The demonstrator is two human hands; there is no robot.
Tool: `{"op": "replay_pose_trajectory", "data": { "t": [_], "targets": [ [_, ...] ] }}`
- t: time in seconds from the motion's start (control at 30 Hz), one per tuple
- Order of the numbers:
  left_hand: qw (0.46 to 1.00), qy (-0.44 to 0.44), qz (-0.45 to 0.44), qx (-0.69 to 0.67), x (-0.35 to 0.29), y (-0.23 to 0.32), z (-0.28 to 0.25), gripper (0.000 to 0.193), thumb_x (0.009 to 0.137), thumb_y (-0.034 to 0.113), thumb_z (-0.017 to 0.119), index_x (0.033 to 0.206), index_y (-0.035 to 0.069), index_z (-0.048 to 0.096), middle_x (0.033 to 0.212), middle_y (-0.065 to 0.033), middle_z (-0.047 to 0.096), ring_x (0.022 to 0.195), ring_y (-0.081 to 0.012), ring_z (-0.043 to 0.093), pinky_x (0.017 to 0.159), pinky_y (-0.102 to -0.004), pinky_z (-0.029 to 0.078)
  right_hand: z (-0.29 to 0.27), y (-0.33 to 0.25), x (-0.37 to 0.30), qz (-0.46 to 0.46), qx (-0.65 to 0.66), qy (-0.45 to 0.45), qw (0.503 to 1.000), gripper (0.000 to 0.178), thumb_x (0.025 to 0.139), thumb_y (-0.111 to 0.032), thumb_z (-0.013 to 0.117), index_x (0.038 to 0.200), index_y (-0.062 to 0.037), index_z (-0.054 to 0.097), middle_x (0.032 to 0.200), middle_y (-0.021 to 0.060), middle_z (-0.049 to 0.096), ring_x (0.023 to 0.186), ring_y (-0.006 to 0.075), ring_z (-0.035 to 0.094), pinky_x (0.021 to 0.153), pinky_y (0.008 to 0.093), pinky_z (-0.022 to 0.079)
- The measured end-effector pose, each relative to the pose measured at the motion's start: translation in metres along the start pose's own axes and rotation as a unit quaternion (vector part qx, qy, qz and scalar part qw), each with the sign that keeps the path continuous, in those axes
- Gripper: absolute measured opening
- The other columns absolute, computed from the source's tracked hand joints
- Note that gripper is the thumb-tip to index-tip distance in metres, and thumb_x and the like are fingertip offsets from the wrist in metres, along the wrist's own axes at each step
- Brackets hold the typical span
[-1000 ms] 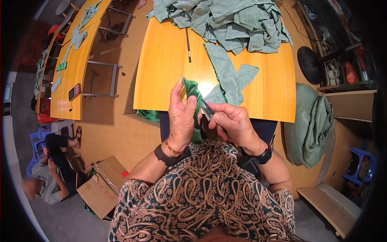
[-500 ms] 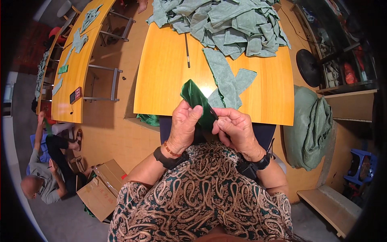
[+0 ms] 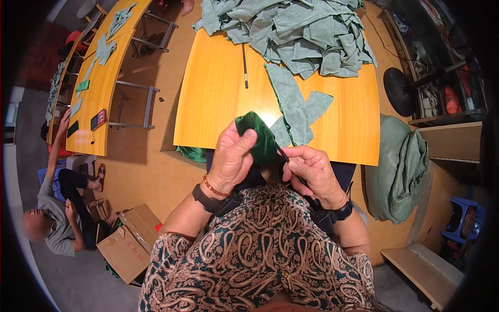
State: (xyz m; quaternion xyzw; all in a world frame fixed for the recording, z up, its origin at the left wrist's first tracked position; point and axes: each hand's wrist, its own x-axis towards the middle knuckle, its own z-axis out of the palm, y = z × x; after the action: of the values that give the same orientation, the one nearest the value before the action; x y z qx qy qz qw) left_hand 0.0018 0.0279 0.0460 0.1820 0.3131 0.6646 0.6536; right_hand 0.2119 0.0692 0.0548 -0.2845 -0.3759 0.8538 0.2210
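My left hand (image 3: 232,153) is closed round a small dark green satiny cloth piece (image 3: 262,143), its thumb lying on top of the fabric. A thin black stick (image 3: 284,154) is pinched between the thumb and fingers of my right hand (image 3: 311,171). Its upper end meets the lower right edge of the green cloth; whether it goes inside, I cannot tell. Both hands are above my lap at the table's near edge. Just beyond them, several grey-green cloth strips (image 3: 291,106) lie crossed on the yellow wooden table (image 3: 218,109).
A large heap of grey-green cloth pieces (image 3: 291,34) covers the table's far end, with a slim black rod (image 3: 245,67) beside it. A stuffed green sack (image 3: 395,171) stands at right. Leftward are a cardboard box (image 3: 127,244), a seated person (image 3: 62,229) and another long table (image 3: 99,78).
The green cloth has turned and spread wider in my left hand. My right hand has shifted slightly right and down, showing more stick. The seated person's arm now reaches to the other table.
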Motion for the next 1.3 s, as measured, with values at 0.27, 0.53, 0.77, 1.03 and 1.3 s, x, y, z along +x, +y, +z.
{"op": "replay_pose_trajectory", "data": {
  "t": [0.27, 0.53, 0.77, 1.03, 1.3],
  "targets": [
    [1.000, 0.029, -0.004, -0.006, -0.006, 0.009, 0.009, 0.033, 0.092, 0.014, 0.068, 0.120, 0.004, 0.054, 0.103, -0.0053, 0.066, 0.091, -0.0149, 0.065, 0.081, -0.0308, 0.054, 0.001, 0.004, 0.002, -0.010, 0.056, -0.011, 0.998, 0.029, 0.099, -0.006, 0.053, 0.127, -0.0029, 0.059, 0.076, 0.0091, 0.066, 0.041, 0.0043, 0.046, 0.036, 0.0174, 0.032],
    [0.997, 0.009, -0.015, 0.070, -0.006, 0.004, -0.003, 0.024, 0.094, 0.012, 0.066, 0.115, 0.004, 0.058, 0.102, -0.0032, 0.066, 0.088, -0.0117, 0.063, 0.077, -0.0274, 0.054, -0.003, -0.005, 0.000, 0.017, 0.007, -0.033, 0.999, 0.028, 0.099, -0.008, 0.054, 0.126, -0.0021, 0.061, 0.076, 0.0105, 0.067, 0.041, 0.0038, 0.045, 0.036, 0.0168, 0.031],
    [0.995, -0.009, -0.038, 0.091, -0.015, 0.004, -0.011, 0.026, 0.094, 0.014, 0.065, 0.118, 0.005, 0.059, 0.106, -0.0048, 0.067, 0.091, -0.0125, 0.065, 0.079, -0.0265, 0.052, 0.002, 0.003, 0.004, -0.019, 0.043, -0.024, 0.999, 0.028, 0.099, -0.007, 0.053, 0.126, -0.0005, 0.059, 0.076, 0.0109, 0.067, 0.042, 0.0043, 0.046, 0.036, 0.0171, 0.031],
    [0.998, -0.006, 0.055, 0.035, -0.003, 0.009, -0.010, 0.026, 0.094, 0.022, 0.068, 0.113, 0.006, 0.059, 0.098, -0.0027, 0.066, 0.087, -0.0131, 0.064, 0.081, -0.0282, 0.052, -0.005, -0.004, -0.008, 0.037, -0.001, -0.047, 0.998, 0.029, 0.099, -0.006, 0.053, 0.127, -0.0048, 0.061, 0.075, 0.0108, 0.067, 0.042, 0.0043, 0.048, 0.036, 0.0174, 0.031],
    [0.961, -0.012, 0.097, 0.257, -0.014, 0.003, -0.008, 0.028, 0.091, 0.016, 0.072, 0.111, 0.002, 0.059, 0.097, 0.0004, 0.064, 0.085, -0.0065, 0.059, 0.077, -0.0231, 0.049, -0.002, 0.004, -0.003, -0.032, -0.025, -0.017, 0.999, 0.030, 0.097, -0.001, 0.053, 0.126, -0.0053, 0.061, 0.078, 0.0136, 0.068, 0.042, 0.0055, 0.048, 0.037, 0.0176, 0.034]
  ]
}}
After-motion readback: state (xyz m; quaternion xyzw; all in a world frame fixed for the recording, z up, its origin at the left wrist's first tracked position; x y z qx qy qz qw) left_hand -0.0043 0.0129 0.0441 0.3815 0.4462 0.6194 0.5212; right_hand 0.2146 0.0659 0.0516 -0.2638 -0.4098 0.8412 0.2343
